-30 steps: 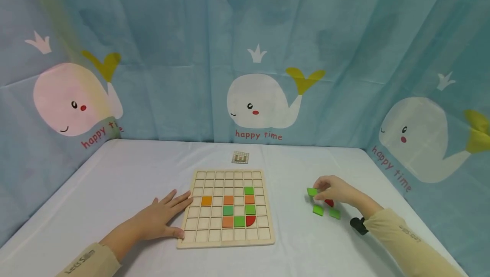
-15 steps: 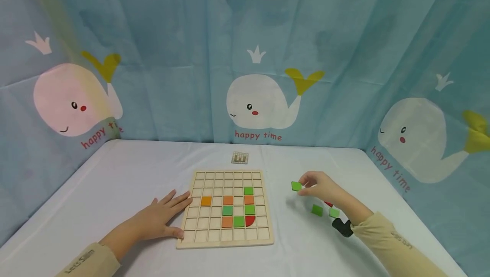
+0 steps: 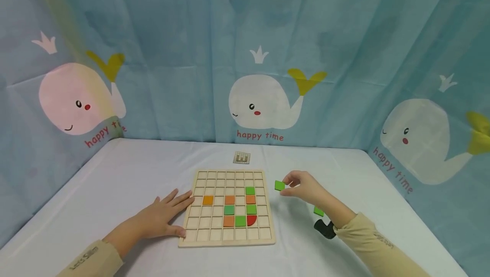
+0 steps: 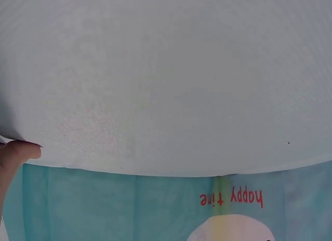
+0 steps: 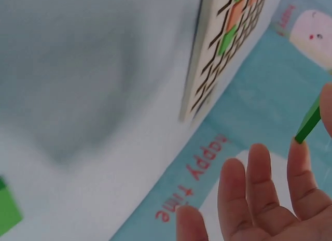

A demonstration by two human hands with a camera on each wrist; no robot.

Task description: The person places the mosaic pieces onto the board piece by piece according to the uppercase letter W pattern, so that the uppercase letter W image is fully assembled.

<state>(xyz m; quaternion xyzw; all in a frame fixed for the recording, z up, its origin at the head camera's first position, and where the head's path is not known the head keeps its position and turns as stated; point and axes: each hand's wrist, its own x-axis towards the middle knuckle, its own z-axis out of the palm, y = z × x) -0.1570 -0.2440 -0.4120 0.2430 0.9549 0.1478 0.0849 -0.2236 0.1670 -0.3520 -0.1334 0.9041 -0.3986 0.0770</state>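
A wooden grid board (image 3: 203, 235) lies on the white table, several coloured tiles set in its squares: green, orange, teal and a red quarter-round piece (image 3: 251, 220). At its left edge rests my left hand (image 3: 158, 217), fingers spread and flat, fingertips and thumb touching the rim. Just right of the board, my right hand (image 3: 306, 188) pinches a green square tile (image 3: 280, 185) between thumb and finger, held above the table. The right wrist view shows that tile (image 5: 309, 121) edge-on, the other fingers apart from it. Another green tile (image 3: 318, 211) lies below the right forearm.
A small card (image 3: 242, 157) with a grid pattern lies behind the board. A black object (image 3: 324, 229), partly hidden, is by the right sleeve. A blue curtain (image 3: 172, 98) printed with whales closes off the back and sides of the table.
My right hand has lifted the green tile from the loose pieces and carried it left towards the board. The left hand stays at the board's edge.
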